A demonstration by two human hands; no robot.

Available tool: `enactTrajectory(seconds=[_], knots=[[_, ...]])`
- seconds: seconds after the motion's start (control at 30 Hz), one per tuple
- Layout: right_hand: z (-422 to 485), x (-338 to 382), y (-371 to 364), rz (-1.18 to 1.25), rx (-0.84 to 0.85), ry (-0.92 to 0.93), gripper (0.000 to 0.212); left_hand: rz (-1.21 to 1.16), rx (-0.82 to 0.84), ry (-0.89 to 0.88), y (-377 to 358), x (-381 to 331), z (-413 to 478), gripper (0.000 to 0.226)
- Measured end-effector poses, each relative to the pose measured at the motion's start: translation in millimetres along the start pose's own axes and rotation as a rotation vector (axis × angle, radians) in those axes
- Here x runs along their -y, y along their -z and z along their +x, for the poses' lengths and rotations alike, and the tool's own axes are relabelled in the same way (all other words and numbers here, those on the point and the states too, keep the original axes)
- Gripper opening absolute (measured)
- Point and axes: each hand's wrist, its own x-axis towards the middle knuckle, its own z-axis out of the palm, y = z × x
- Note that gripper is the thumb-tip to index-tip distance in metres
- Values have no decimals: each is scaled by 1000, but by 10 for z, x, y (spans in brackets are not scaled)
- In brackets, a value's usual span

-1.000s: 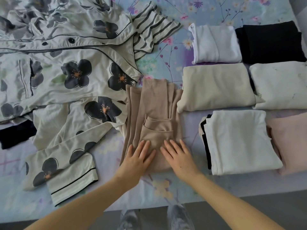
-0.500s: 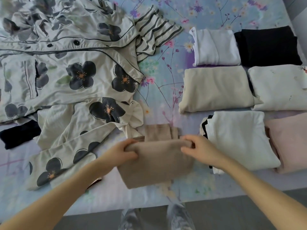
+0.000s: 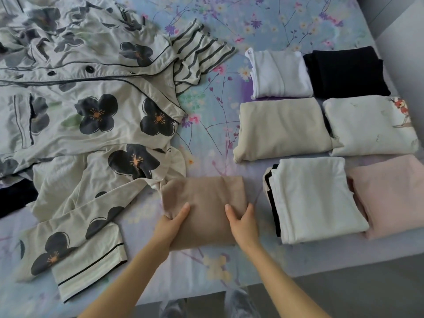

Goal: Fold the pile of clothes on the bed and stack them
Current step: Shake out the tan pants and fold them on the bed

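While both hands clasp it, the tan garment (image 3: 206, 198) lies folded into a compact rectangle on the bed (image 3: 229, 26), near the front edge. The left hand (image 3: 171, 226) grips its left side, thumb on top and fingers tucked beneath. The right hand (image 3: 243, 223) curls round the right side in the same way.

The folding of this piece looks finished, and I judge the step in hand to be lifting it to join the others. Its far left corner touches the hem of the floral pyjama top (image 3: 96, 115), which sprawls unfolded to the left with a striped garment (image 3: 199, 56) beyond it.

Just to the right sits a folded white stack (image 3: 316, 198), with a folded beige piece (image 3: 282, 127) behind that. The next move calls for raising the tan garment level, both sides supported so the fold does not spring open. It then needs setting squarely on one of those folded pieces.
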Motion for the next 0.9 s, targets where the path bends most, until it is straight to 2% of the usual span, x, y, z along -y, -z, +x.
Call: enactTrajectory(seconds=[0.07, 0.13, 0.2, 0.3, 0.4, 0.5, 0.63, 0.83, 0.9], knots=[[-22, 90, 12, 61, 21, 36, 43, 6, -82, -45, -84, -105, -74, 43], [-75, 218, 172, 46, -40, 137, 33, 39, -181, -106, -159, -275, -221, 38], [-185, 378, 388, 27, -131, 272, 33, 61, -212, -187, -183, -448, -399, 36], [-240, 595, 805, 133, -265, 515, 38, 32, -175, -309, -297, -772, -659, 35], [-53, 792, 1214, 134, -400, 647, 40, -1, -103, -365, -542, -1165, -786, 27], [278, 947, 1727, 121, -481, 645, 30, -36, -8, -414, -976, -1589, -822, 19], [881, 979, 2225, 96, -497, 561, 24, 13, 63, -392, -1589, -1951, -607, 31], [1754, 829, 2433, -75, -442, 416, 26, 133, 70, -351, -2254, -2122, -81, 47], [1893, 817, 2443, -243, -407, 367, 30, 220, 65, -288, -2345, -2126, 124, 43]])
